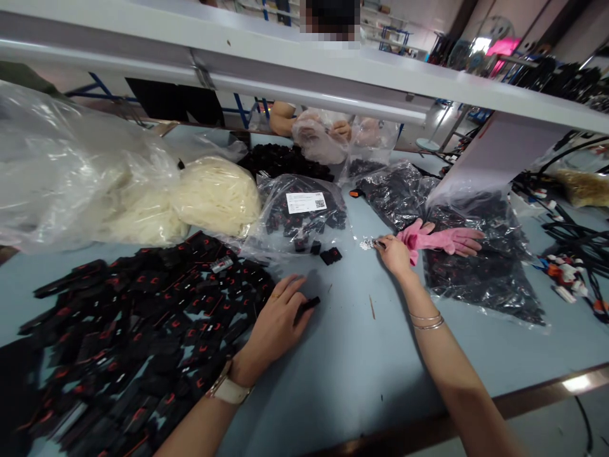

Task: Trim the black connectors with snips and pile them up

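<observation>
My left hand [280, 315] is closed on a small black plastic part [311, 303], just right of a big spread of black parts with red bits [157, 304]. Farther forward, my right hand [394, 254] pinches at a little heap of tiny white pieces [367, 244]; a small dark thing shows at its fingertips, its kind unclear. Pink gloves [450, 241] lie right beside that hand. Between the hands and a clear bag with a white label [306, 202] sits a loose black part [332, 256].
Bags of cream-coloured pieces [216, 197] stand at the back left. Bags of black parts [480, 279] and cables with connectors [568, 273] lie on the right. A white shelf [266, 47] crosses above the table. Opposite, another person's hands [340, 130] handle a clear bag.
</observation>
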Motion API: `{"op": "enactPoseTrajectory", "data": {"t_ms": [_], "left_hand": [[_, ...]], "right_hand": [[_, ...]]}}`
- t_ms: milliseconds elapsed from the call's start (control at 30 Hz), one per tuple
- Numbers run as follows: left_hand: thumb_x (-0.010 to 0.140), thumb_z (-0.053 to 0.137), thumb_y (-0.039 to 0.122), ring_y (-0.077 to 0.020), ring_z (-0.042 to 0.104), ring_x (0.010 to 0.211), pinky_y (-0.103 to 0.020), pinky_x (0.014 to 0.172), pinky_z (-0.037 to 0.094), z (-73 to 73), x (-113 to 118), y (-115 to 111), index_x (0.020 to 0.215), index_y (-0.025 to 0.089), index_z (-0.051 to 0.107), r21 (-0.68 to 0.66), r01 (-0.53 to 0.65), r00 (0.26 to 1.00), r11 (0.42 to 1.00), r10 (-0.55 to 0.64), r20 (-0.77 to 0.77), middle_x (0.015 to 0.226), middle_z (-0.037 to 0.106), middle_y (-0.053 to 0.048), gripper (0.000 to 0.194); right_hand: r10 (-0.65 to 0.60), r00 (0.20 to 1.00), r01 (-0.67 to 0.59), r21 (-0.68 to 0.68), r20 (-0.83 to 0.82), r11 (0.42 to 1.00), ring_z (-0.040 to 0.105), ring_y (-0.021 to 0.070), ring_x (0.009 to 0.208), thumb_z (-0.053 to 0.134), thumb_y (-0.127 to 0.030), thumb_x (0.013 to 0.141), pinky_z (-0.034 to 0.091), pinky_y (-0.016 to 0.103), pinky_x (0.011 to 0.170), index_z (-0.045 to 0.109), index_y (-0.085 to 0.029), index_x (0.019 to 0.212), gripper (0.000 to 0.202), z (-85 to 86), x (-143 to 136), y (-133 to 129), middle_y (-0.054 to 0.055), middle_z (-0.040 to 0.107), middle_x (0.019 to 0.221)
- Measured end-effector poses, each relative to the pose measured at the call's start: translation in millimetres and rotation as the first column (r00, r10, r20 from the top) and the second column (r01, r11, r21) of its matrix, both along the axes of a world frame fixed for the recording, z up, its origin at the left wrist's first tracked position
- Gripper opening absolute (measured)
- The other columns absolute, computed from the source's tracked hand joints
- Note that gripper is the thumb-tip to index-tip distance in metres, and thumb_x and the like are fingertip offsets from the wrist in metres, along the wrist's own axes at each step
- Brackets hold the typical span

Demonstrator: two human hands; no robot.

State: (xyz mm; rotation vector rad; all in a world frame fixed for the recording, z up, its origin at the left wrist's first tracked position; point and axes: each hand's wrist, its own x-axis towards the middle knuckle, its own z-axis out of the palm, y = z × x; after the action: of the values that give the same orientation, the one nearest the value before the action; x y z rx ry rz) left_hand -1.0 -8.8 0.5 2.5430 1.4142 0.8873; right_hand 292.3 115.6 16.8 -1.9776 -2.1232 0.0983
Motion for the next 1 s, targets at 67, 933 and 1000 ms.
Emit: {"op": "enactPoseTrajectory", "data": {"t_ms": [67,933,1000], "left_hand": [[0.085,0.053,0.022,-0.0318,0.044,0.125,-0.052,0.098,0.046,-0.3,0.0,-0.5,0.08,0.017,0.057,-0.013,-0.001,1.0,1.0,0.001,0.01,0.12,0.059,-0.015,0.009],[0.088,0.051,0.024,-0.0193,0.064,0.083,-0.046,0.099,0.046,1.1,-2.1,2.3,0.085,0.019,0.059,-0.085,-0.053,0.994,0.995,0.061,0.087,0.082,0.067,-0.004,0.01],[0.087,0.052,0.024,-0.0195,0.064,0.083,-0.045,0.098,0.047,1.6,-2.4,2.5,0.085,0.019,0.06,-0.088,-0.046,0.994,0.995,0.054,0.093,0.082,0.067,-0.005,0.009]], "right_hand": [[0.01,1.0,-0.01,0.0,0.002,1.0,0.062,0.0201,0.089,0.051,-0.023,0.088,0.044,0.027,0.068,0.07,-0.021,0.105,0.025,-0.5,-1.3,0.2,0.008,0.068,0.107],[0.397,0.575,-0.625,-0.071,-0.715,0.778,0.057,0.0126,0.073,0.061,-0.022,0.081,0.044,0.024,0.067,0.071,-0.017,0.083,0.011,13.2,-108.2,-74.6,0.003,0.063,0.08],[0.391,0.584,-0.618,-0.077,-0.712,0.782,0.058,0.0128,0.073,0.062,-0.022,0.081,0.044,0.024,0.067,0.071,-0.017,0.083,0.01,10.1,-108.6,-75.1,0.003,0.064,0.081]]}}
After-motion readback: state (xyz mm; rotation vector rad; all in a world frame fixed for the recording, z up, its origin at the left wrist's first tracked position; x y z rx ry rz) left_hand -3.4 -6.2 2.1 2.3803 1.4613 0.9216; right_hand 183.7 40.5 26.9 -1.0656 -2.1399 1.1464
